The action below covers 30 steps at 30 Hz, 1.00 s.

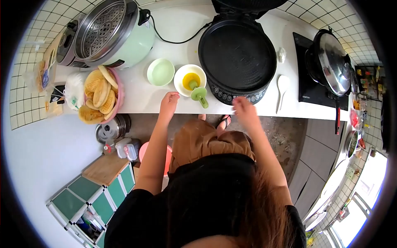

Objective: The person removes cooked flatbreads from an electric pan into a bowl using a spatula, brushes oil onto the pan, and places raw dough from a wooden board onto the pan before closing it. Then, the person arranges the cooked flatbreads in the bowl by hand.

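My left hand (pixel 168 104) is at the counter's front edge, its fingers curled in with nothing showing in them. Beside it stand a pale green bowl (pixel 161 72) and a white bowl (pixel 178 81) of yellow oil. A green-handled oil brush (pixel 199 94) leans in the oil, its handle over the rim. Over the front of an electric griddle (pixel 237 58), close to its button panel (pixel 223 95), is my right hand (pixel 245 108), smeared by motion; nothing shows in it. The griddle's black lid (pixel 248 4) is raised and its round plate bare.
A pink basket of flatbreads (pixel 100 96) and a green cooker with a steamer insert (pixel 138 41) stand at left. To the right are a white rice paddle (pixel 283 84) and an induction hob (pixel 304 84) with a lidded pan (pixel 334 62). A black cord (pixel 178 42) runs behind the bowls.
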{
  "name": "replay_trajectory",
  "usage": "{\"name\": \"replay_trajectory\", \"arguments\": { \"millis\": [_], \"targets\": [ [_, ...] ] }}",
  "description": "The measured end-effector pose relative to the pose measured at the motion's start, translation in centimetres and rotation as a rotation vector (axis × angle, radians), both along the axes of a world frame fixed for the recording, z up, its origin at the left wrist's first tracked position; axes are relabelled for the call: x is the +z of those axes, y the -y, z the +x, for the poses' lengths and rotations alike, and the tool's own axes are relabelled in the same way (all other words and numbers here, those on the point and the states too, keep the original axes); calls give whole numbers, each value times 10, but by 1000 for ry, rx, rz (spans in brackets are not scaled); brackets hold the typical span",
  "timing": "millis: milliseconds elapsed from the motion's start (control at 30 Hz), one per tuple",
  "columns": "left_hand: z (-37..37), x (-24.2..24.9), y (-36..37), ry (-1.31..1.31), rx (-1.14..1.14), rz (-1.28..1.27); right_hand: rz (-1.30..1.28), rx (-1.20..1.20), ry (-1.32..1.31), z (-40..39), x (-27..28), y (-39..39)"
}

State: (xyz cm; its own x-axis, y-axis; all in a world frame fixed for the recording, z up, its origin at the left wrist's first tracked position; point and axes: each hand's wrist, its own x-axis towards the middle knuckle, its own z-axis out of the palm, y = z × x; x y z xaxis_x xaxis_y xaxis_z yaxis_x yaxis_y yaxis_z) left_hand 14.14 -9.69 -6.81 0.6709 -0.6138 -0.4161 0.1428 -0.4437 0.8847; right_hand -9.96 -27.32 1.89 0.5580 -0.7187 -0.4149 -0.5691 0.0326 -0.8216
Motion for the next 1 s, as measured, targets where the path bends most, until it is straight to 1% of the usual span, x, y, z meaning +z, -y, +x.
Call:
{"name": "replay_trajectory", "arguments": {
  "millis": [100,133,167,267,300,333,400,533,633,767,900,1000],
  "targets": [
    [5,4,13,-221,76,-7,118,183,-88,38,-22,-20],
    [8,4,17,-296,105,-6,257,166,-104,52,-5,-23],
    [9,1,19,-341,108,-19,300,178,-156,63,-6,-24],
    [17,-19,22,-458,88,-76,387,115,-136,81,-26,-28],
    [18,-16,27,-493,88,-90,425,74,-107,84,-27,-30],
    [19,-8,31,-527,87,-102,479,61,-137,88,-17,-29],
    [21,-3,36,-598,58,-136,487,62,-85,90,-25,-32],
    [23,-11,37,-611,78,-171,468,46,-36,94,-29,-36],
    [23,-9,41,-582,83,-156,536,83,18,94,-35,-38],
    [19,-10,36,-549,83,-142,553,124,4,91,-33,-38],
    [16,4,21,-573,75,-151,575,173,-30,86,-18,-34],
    [17,15,8,-619,75,-216,573,186,-13,80,-4,-31]
  ]
}}
